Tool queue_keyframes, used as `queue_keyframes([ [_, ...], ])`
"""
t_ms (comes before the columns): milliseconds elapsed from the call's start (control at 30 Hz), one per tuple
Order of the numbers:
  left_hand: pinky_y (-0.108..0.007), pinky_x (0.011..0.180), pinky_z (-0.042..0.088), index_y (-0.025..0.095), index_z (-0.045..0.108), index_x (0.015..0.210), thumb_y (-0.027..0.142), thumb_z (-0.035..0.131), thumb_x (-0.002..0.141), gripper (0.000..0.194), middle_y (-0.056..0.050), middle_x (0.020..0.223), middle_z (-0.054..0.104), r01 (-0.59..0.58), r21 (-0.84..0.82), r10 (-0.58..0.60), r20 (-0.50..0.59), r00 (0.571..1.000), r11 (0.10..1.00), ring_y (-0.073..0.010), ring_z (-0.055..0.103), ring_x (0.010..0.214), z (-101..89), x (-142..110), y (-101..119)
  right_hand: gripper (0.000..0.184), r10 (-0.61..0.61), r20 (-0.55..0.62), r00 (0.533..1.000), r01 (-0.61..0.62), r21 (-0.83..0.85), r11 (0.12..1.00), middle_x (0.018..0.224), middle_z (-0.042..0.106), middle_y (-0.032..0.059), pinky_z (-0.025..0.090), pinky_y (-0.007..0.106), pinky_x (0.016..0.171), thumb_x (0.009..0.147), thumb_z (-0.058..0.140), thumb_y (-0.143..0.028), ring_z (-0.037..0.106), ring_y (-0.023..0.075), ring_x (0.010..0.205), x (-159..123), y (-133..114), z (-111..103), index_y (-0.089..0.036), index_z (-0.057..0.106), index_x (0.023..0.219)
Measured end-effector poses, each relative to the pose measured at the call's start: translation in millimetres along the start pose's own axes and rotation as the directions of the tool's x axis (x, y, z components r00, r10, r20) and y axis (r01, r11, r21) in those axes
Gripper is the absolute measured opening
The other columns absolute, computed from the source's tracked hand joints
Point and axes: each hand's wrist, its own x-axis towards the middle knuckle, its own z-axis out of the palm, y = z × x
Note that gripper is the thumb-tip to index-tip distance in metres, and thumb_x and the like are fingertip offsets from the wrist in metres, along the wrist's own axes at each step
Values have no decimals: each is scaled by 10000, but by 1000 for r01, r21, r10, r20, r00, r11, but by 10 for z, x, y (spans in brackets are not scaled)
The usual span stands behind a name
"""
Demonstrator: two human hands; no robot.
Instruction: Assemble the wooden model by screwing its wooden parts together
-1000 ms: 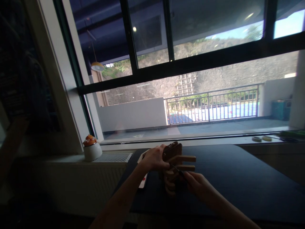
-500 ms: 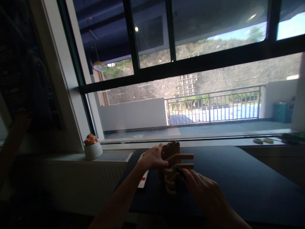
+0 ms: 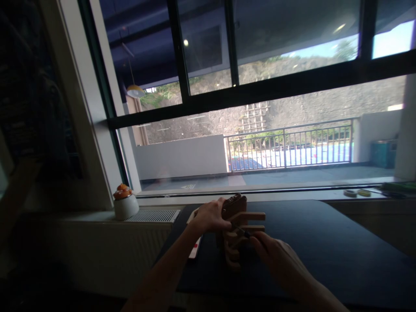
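Observation:
A brown wooden piece [image 3: 238, 206] with several curved and straight prongs stands tilted on the dark table. My left hand [image 3: 211, 216] is closed around its upper left side, thumb toward the prongs. From the right, my right hand [image 3: 271, 251] grips a screwdriver [image 3: 246, 234] with a black handle and a thin metal shaft. The shaft points up and left in among the prongs, close to my left thumb. Shadow and the prongs hide its tip, so I cannot tell what it touches.
A white and red flat item [image 3: 194, 251] lies on the table [image 3: 312, 242] under my left forearm. Left of the table, a white jar with an orange top [image 3: 126, 203] sits on the sill beside a vent grille [image 3: 152, 215]. Tape rolls [image 3: 350, 193] lie on the window sill at right.
My right hand has shifted slightly, and more of the screwdriver's metal shaft shows. My left hand keeps its hold on the wooden piece. The whole view has moved a little.

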Motion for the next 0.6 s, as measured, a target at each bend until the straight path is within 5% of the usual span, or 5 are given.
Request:
queue_keyframes([
  [100, -282, 647, 454, 261, 496, 1186, 503, 691, 592, 670, -30, 950, 663, 24, 5, -24, 11, 1000, 1000, -242, 636, 797, -4, 6, 3, 335, -150, -89, 985, 138, -129, 982, 998, 721, 36, 439, 278, 578, 868, 480, -226, 699, 220, 808, -20, -4, 19, -248, 510, 1201],
  [233, -285, 677, 456, 263, 484, 1197, 481, 693, 595, 674, -26, 955, 664, 0, -7, 0, 5, 1000, 1000, -241, 636, 810, 2, 2, 3, 279, -376, -120, 919, 335, -266, 904, 944, 708, 52, 418, 272, 558, 872, 424, -114, 681, 194, 736, -18, 18, 60, -225, 576, 1077],
  [400, -280, 672, 456, 250, 513, 1125, 453, 697, 593, 598, -25, 928, 659, -28, -23, 27, -28, 999, 999, -231, 629, 787, 33, 5, -8, 263, -110, -66, 992, 111, 13, 994, 750, 718, 33, 407, 270, 528, 931, 396, -331, 669, 193, 634, 20, 24, 138, -211, 629, 914],
  [500, -281, 662, 453, 249, 522, 1108, 468, 699, 591, 588, -24, 919, 656, -33, -17, 32, -34, 999, 999, -229, 626, 778, 40, 12, -24, 453, 19, 63, 998, -38, 311, 950, 638, 682, 27, 402, 266, 499, 943, 307, -446, 633, 180, 581, 70, 36, 169, -189, 648, 791],
  [600, -273, 629, 447, 253, 517, 1130, 498, 696, 593, 617, -23, 916, 655, -22, -20, 22, -22, 1000, 1000, -226, 625, 768, 32, 19, -44, 501, 35, 105, 994, -74, 396, 915, 644, 680, 38, 416, 274, 513, 931, 300, -485, 628, 186, 593, 104, 36, 139, -175, 659, 769],
])
